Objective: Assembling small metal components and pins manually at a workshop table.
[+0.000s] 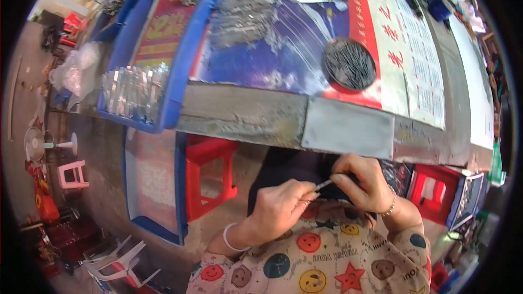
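Observation:
In front of my body, just off the table's near edge, my left hand [280,204] and my right hand [364,182] are close together. A short, slim metal piece [324,184] spans the gap between them, its kind too small to tell. The fingers of my left hand pinch its lower left end. At the upper right end, the thumb and bent fingers of my right hand close on it. Beyond them on the table stands a round dish [350,88] filled with thin dark metal pins [348,62].
Slim silvery metal pieces [242,8] lie heaped at the table's far side. A blue tray [177,92] with upright metal strips [135,92] stands left, overhanging the edge. Below it are another blue-rimmed tray [131,179] and a red stool [210,174]. A metal plate [348,133] covers the near edge.

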Tool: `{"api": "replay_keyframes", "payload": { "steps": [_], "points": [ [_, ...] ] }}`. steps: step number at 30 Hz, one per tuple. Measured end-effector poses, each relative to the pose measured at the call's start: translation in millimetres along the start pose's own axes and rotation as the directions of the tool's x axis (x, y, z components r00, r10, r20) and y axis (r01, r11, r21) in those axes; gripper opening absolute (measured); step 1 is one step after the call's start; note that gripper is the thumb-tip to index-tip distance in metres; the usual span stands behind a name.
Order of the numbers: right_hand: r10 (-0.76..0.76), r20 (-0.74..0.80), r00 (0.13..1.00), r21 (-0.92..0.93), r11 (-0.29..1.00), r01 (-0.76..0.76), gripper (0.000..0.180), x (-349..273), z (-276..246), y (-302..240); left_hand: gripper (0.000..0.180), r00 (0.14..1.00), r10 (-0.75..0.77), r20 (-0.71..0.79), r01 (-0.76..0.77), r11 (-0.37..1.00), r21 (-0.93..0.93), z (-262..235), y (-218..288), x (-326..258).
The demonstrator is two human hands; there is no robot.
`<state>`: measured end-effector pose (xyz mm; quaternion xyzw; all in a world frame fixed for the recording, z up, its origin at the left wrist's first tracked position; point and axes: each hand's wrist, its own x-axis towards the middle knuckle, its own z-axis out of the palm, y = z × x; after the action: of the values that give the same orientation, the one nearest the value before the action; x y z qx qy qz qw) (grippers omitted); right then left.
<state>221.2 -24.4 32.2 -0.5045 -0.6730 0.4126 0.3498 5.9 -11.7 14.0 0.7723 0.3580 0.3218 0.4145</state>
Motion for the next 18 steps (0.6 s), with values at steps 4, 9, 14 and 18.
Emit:
{"api": "replay_keyframes", "payload": {
  "steps": [4,9,14,18],
  "points": [
    [0.015,-0.02,1.0,0.039,0.999,-0.014,0.01,0,2,8,0.02,1.0,0.027,-0.005,-0.026,0.996,0.083,3,1,4],
    [0.263,0.107,0.959,0.331,0.9,-0.283,0.013,-8,3,25,0.021,1.0,0.003,0.03,-0.007,0.988,0.153,8,3,9],
    [0.319,0.109,0.941,0.381,0.861,-0.336,0.014,-10,4,30,0.022,0.998,-0.028,0.061,0.014,0.976,0.219,13,6,11],
    [0.307,0.045,0.951,0.467,0.835,-0.292,0.017,-11,8,35,0.023,0.994,-0.065,0.086,0.044,0.973,0.226,15,7,12]
  ]
}}
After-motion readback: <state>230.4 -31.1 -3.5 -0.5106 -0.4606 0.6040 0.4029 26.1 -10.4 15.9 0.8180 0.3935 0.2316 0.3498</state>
